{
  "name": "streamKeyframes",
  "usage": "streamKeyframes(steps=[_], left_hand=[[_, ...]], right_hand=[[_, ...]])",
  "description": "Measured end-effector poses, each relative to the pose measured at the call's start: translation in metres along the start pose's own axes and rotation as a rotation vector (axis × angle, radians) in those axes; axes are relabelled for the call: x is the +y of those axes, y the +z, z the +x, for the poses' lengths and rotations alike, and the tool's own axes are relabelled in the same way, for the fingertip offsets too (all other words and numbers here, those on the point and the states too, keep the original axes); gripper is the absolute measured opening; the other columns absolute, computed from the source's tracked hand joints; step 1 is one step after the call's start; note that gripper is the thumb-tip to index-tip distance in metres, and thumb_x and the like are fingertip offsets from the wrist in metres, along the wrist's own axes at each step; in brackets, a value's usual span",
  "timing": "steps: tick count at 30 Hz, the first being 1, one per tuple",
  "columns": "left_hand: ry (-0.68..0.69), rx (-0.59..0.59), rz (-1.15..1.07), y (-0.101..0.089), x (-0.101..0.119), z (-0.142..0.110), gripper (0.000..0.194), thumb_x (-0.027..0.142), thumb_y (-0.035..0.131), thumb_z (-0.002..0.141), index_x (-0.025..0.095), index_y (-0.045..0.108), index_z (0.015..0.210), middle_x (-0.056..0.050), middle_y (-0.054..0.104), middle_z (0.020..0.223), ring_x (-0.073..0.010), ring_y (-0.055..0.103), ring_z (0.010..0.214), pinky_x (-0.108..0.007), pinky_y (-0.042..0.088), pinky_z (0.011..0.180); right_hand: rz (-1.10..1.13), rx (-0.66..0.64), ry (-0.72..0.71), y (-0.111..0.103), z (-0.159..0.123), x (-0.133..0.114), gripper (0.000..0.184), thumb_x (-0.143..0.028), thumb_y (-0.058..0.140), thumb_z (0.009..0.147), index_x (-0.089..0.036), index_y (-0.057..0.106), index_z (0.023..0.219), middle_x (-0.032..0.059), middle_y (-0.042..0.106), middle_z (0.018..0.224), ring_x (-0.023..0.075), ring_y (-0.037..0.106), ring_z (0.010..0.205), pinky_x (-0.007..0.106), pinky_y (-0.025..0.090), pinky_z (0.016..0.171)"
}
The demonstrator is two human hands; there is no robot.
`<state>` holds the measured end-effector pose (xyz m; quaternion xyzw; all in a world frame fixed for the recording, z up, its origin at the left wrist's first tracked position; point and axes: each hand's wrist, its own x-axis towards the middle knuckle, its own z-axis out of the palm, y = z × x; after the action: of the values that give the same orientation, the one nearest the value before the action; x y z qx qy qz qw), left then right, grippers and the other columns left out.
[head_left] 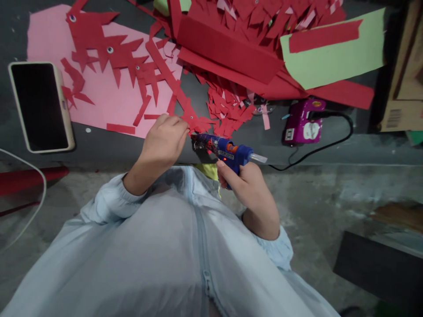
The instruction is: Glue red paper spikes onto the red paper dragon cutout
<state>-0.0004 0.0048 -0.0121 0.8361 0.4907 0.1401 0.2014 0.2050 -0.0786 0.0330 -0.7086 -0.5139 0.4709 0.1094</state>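
My right hand (249, 189) is wrapped around the handle of a blue hot glue gun (228, 152), with a red light lit and a clear glue stick poking out of its back. The gun's dark, glue-smeared nozzle points left, close to the fingertips of my left hand (167, 138). Those fingers are pinched on a small red paper piece (189, 130), mostly hidden by them. Just beyond lies a red paper cutout with a googly eye (192, 118). Larger spiky red paper cutouts (114, 50) with googly eyes rest on a pink paper sheet (99, 99).
A phone (42, 108) lies at the left. Red paper scraps (228, 110) are heaped mid-table, below folded red paper (231, 48) and a green sheet (333, 61). At the right are a purple power adapter (304, 123) with a black cord and a cardboard box (405, 88).
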Motion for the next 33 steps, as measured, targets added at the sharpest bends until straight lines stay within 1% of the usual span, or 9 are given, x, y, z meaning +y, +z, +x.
streamKeyframes(steps=[7, 12, 16, 23, 28, 33], left_hand=[[0.004, 0.008, -0.016, -0.0004, -0.0001, -0.0004, 0.030, 0.024, 0.043, 0.101, 0.016, 0.071, 0.094, -0.009, 0.071, 0.097, -0.0247, 0.062, 0.098, -0.041, 0.049, 0.093], [0.014, 0.029, -0.006, 0.0014, -0.0012, -0.0006, 0.029, 0.024, 0.044, 0.101, 0.017, 0.071, 0.093, -0.007, 0.070, 0.096, -0.0234, 0.062, 0.097, -0.038, 0.049, 0.093], [0.014, 0.018, 0.001, 0.0013, -0.0013, -0.0006, 0.028, 0.024, 0.045, 0.100, 0.017, 0.071, 0.092, -0.008, 0.070, 0.096, -0.0236, 0.062, 0.097, -0.039, 0.049, 0.094], [0.018, 0.000, -0.003, -0.0007, 0.0001, -0.0013, 0.026, 0.022, 0.045, 0.100, 0.016, 0.071, 0.095, -0.009, 0.071, 0.098, -0.0247, 0.062, 0.098, -0.040, 0.049, 0.093], [0.024, 0.005, 0.010, -0.0003, 0.0007, -0.0012, 0.028, 0.022, 0.044, 0.100, 0.016, 0.071, 0.095, -0.009, 0.071, 0.097, -0.0248, 0.061, 0.097, -0.040, 0.049, 0.093], [0.057, 0.004, 0.036, -0.0010, 0.0002, -0.0028, 0.027, 0.021, 0.046, 0.099, 0.015, 0.071, 0.096, -0.010, 0.070, 0.098, -0.0249, 0.060, 0.098, -0.039, 0.049, 0.092]], right_hand=[[0.007, -0.004, 0.001, -0.0008, 0.0002, 0.0012, 0.056, -0.068, 0.048, 0.089, -0.023, 0.050, 0.055, 0.0039, 0.057, 0.050, 0.0156, 0.054, 0.051, 0.029, 0.037, 0.054], [0.013, 0.003, -0.023, -0.0004, -0.0007, 0.0046, 0.056, -0.066, 0.050, 0.090, -0.022, 0.051, 0.055, 0.0037, 0.058, 0.050, 0.0151, 0.053, 0.051, 0.029, 0.038, 0.053], [0.015, 0.013, -0.031, 0.0004, 0.0004, 0.0059, 0.056, -0.066, 0.050, 0.090, -0.022, 0.051, 0.056, 0.0037, 0.058, 0.050, 0.0150, 0.054, 0.050, 0.028, 0.038, 0.053], [0.005, 0.015, -0.017, 0.0011, 0.0019, 0.0015, 0.056, -0.068, 0.049, 0.088, -0.022, 0.051, 0.056, 0.0041, 0.058, 0.051, 0.0157, 0.055, 0.050, 0.029, 0.037, 0.052], [0.004, 0.010, 0.006, -0.0001, -0.0021, 0.0047, 0.057, -0.068, 0.049, 0.088, -0.022, 0.051, 0.055, 0.0042, 0.058, 0.051, 0.0152, 0.053, 0.050, 0.030, 0.037, 0.053], [0.081, 0.032, -0.020, -0.0044, -0.0067, 0.0085, 0.050, -0.061, 0.054, 0.091, -0.023, 0.051, 0.059, 0.0016, 0.055, 0.051, 0.0147, 0.052, 0.051, 0.030, 0.038, 0.053]])
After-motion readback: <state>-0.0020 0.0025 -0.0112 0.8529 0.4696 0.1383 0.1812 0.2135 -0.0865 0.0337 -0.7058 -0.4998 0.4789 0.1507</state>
